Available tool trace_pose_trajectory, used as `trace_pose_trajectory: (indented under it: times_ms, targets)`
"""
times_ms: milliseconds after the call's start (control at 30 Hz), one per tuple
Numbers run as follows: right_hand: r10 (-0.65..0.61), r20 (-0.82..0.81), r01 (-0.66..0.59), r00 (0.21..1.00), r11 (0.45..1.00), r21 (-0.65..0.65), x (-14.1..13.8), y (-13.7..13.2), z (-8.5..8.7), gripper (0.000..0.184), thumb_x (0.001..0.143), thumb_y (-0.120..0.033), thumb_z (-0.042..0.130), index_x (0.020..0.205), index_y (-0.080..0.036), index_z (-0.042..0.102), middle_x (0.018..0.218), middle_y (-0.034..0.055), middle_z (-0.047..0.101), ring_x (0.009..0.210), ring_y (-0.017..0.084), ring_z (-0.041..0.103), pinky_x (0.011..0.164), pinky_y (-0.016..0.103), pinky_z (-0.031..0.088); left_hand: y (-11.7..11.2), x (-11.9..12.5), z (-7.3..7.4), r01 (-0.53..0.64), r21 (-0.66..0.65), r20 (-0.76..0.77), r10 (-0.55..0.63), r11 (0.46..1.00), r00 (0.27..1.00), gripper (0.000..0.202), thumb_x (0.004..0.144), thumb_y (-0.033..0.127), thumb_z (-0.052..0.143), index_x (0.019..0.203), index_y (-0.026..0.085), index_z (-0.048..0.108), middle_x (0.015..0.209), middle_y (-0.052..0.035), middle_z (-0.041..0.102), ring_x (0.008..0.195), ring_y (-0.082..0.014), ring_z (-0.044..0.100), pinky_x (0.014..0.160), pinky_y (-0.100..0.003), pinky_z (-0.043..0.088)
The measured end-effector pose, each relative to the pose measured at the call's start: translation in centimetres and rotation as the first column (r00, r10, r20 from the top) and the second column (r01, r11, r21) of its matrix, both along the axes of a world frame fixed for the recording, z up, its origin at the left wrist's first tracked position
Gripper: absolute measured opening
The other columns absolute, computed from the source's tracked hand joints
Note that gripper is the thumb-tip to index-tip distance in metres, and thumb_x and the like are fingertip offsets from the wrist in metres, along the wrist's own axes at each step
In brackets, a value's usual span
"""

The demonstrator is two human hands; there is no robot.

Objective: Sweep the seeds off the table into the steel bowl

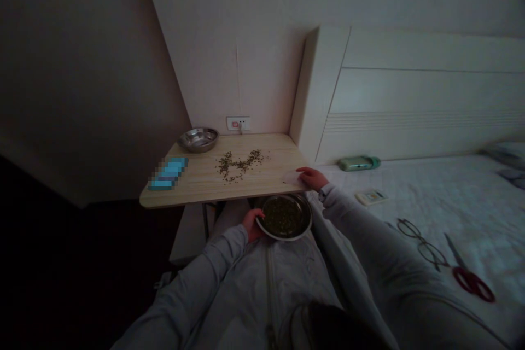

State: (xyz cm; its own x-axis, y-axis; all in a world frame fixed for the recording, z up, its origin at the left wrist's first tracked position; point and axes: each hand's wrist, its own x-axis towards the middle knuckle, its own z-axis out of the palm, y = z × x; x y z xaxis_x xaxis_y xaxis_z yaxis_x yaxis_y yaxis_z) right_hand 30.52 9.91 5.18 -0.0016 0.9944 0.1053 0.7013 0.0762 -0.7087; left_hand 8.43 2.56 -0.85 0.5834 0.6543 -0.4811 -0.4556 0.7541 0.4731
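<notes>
My left hand [253,224] grips the near left rim of a metal bowl [308,217], which is tilted under the front edge of the small wooden table [197,185]. Small dark greenish grains [283,215] cover much of the bowl's inside. At the table's right front corner, my right hand [314,179] is closed on a thin whitish sheet [292,178] lying against the tabletop. Whether that sheet is paper or plastic I cannot make out. Similar small grains [240,165] are strewn over the middle of the table, left of my right hand.
A second metal bowl [198,140] stands at the table's back left, with a blurred blue phone-like thing [168,174] before it. On the bed lie a green bottle [359,163], a pale packet [371,197], eyeglasses [420,242] and red-handled scissors [471,281]. A wall socket [238,123] is behind.
</notes>
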Motion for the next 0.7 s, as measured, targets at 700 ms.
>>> trace_pose_trajectory:
  times_ms: [700]
  targets:
    - [-0.040, -0.408, 0.011, 0.912, 0.997, -0.074, -3.6, 0.3, -0.7, 0.032, 0.059, -0.025, 0.039, 0.088, -0.015, 0.048, 0.059, -0.0013, 0.054, 0.041, 0.003, 0.039, 0.040, 0.016, 0.032, -0.5, -1.0, 0.3, -0.097, -0.016, -0.012, 0.096, 0.995, 0.995, 0.028, 0.051, 0.014, 0.040, 0.076, 0.010, 0.052, 0.064, -0.0073, 0.060, 0.065, -0.0193, 0.055, 0.060, -0.033, 0.042]
